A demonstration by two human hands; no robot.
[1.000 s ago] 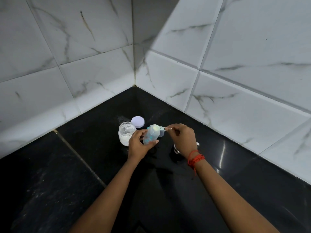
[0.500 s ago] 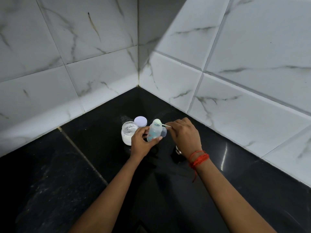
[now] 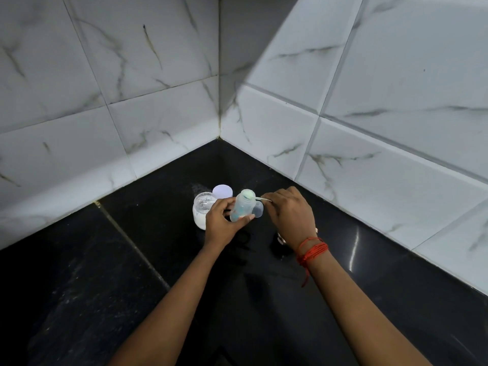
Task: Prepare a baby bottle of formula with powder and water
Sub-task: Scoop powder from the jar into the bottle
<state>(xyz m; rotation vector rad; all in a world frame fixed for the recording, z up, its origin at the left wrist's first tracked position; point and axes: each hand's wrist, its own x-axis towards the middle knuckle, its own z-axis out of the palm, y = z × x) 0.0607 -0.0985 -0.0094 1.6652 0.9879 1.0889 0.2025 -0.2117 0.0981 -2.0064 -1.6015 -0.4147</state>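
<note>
My left hand (image 3: 221,225) grips a small clear baby bottle (image 3: 241,207), tilted with its open mouth up and away from me. Pinched in my right hand (image 3: 287,215) is a thin pale scoop (image 3: 260,198) whose bowl sits at the bottle's mouth. Just left of the bottle stands an open glass jar (image 3: 202,211) with white powder in it. The jar's white lid (image 3: 222,191) lies flat behind it. A clear plastic cap (image 3: 257,210) shows between the bottle and my right hand.
The black stone counter (image 3: 158,260) meets white marble-look wall tiles (image 3: 163,133) in a corner just beyond the jar. A small shiny object (image 3: 281,240) lies partly hidden under my right wrist, which wears a red thread band.
The hands, bottle and scoop keep nearly the same pose. The scoop's bowl has settled onto the bottle mouth, and the view has shifted slightly.
</note>
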